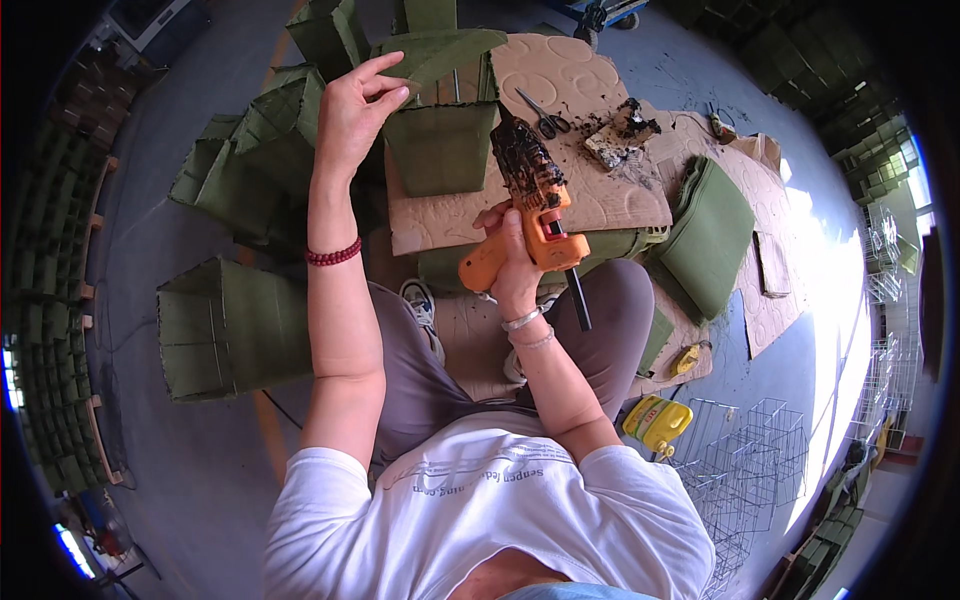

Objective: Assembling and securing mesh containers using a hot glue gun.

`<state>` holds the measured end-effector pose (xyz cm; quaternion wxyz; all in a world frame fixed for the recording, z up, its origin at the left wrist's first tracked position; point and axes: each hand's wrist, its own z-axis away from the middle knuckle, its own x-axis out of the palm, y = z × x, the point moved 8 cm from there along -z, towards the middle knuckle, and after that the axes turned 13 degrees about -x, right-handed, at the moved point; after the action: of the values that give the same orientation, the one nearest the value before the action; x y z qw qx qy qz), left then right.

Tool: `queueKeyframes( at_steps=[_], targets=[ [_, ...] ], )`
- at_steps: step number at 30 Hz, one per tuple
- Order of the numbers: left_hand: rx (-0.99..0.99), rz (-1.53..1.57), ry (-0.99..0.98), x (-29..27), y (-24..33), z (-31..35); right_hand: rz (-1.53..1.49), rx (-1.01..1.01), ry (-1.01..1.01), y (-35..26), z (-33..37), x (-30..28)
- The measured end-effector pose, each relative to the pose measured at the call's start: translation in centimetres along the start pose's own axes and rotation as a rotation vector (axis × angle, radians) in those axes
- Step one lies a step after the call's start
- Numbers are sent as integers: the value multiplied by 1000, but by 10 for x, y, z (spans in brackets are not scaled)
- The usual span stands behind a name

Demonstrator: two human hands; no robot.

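Note:
My left hand [358, 112] is at the near left edge of a dark green fabric piece [445, 55], its fingers closed about that edge. The piece lies across the top of a green fabric-covered box [435, 150] with thin metal wires showing inside. My right hand [514, 262] grips an orange glue gun [485, 262] by its handle. Black, lumpy glue residue coats the gun's front end, which points up toward the box's right side. From its rear sticks a black glue stick [579, 300].
Scissors [546, 117] and a crumbled block with black residue [618, 140] lie on the cardboard-covered work surface [590, 85]. Folded green fabric [705, 235] is at right. More green boxes [230, 330] stand left. A yellow jug [657, 424] and wire frames [750, 460] are on the floor.

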<state>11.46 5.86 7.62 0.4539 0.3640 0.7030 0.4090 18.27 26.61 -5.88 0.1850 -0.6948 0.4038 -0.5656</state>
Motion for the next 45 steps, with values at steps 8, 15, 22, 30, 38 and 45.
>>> queueKeyframes(
  at_steps=[8,15,22,30,38,45],
  targets=[
    [-10,22,-9,1,-1,-1,53,55,-95,16,10,15],
    [-6,1,-1,-1,0,-1,46,135,-138,28,17,31],
    [-8,21,-5,-2,-3,-2,60,171,-160,36,22,40],
    [13,-8,29,-4,0,-2,37,187,-179,33,23,52],
    [-12,32,15,-3,1,1,1,131,-117,25,18,31],
    [68,-217,90,17,19,24,138,-232,79,-45,-41,-26]
  ],
)
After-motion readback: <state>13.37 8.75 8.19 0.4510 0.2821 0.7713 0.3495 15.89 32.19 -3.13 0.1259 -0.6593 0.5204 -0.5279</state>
